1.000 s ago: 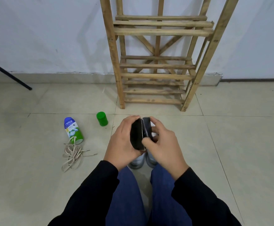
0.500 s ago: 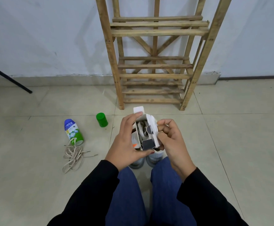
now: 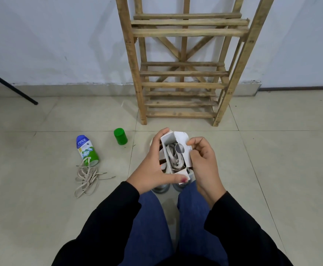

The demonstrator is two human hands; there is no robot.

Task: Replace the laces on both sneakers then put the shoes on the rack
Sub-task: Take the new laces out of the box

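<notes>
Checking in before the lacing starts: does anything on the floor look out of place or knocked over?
Yes. The green bottle lies on its side left of the hands, its green cap standing apart from it. A loose tangle of old laces sprawls against the bottle's base. No spill shows.

We have open floor [image 3: 283,169] to our right, bare tile from our knees out to the wall, so a hand can sweep there freely. Straight ahead the wooden rack [image 3: 181,73] stands against the wall; its slatted shelves are bare and open from the front, though the diagonal braces close off the back. On our left the way is cluttered: a loose tangle of old laces [image 3: 87,179] touches the lying bottle [image 3: 86,150], with a green cap [image 3: 120,136] just beyond, near the rack's left front foot. Farther left a black pole [image 3: 10,86] slants down to the floor. Between our knees the sneakers [image 3: 162,189] sit close, mostly hidden under the small box [image 3: 176,150] held in both hands.
</notes>
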